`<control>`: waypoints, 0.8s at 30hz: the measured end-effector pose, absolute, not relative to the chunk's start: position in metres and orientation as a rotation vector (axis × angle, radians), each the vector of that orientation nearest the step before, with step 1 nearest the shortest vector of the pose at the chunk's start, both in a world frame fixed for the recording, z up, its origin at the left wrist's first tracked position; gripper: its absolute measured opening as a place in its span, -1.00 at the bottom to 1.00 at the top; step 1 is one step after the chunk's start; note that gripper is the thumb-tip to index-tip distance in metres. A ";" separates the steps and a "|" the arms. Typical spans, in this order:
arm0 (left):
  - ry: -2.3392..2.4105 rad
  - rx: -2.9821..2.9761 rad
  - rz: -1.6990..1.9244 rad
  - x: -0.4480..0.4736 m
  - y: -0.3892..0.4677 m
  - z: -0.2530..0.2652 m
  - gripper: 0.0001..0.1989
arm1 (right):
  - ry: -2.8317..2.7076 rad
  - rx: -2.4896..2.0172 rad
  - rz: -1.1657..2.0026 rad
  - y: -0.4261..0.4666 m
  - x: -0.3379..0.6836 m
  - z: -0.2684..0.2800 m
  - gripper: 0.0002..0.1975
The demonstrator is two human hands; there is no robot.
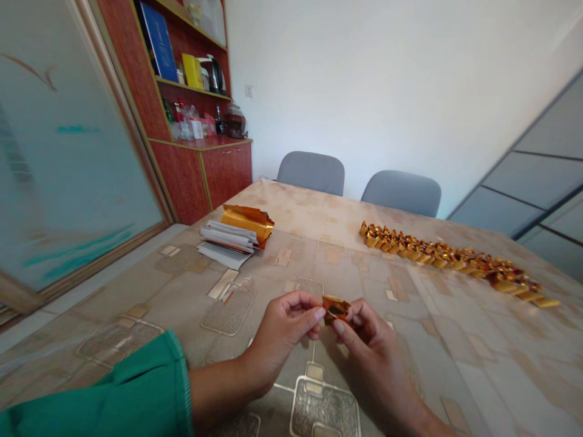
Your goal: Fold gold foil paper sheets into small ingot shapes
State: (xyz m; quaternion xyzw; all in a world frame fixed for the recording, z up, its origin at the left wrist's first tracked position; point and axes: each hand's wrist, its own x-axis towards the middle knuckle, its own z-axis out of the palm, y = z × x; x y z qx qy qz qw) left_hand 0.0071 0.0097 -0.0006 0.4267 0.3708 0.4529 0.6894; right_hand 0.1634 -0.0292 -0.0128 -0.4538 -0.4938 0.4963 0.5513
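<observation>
A small folded piece of gold foil paper (336, 308) is held between my two hands, just above the patterned tablecloth. My left hand (291, 325) pinches its left end between thumb and fingertips. On the other end, the thumb and fingers of my right hand (371, 337) are closed. The piece looks partly opened, with a dark hollow in its middle. Ahead and to the left lies a stack of gold and white foil sheets (248, 224), loosely curled. Over to the right, many folded gold foil pieces (437, 255) stand in a long row across the table.
The table (282, 279) has a patterned cloth under a clear cover. Two grey chairs (312, 172) stand at its far side, against the white wall. A reddish wooden cabinet (200, 164) with bottles and a kettle rises at the back left, beside a frosted glass door (68, 152).
</observation>
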 end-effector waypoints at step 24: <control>0.256 0.853 0.565 -0.004 0.023 -0.004 -0.78 | -1.048 -0.722 1.778 -0.042 0.166 0.012 -0.67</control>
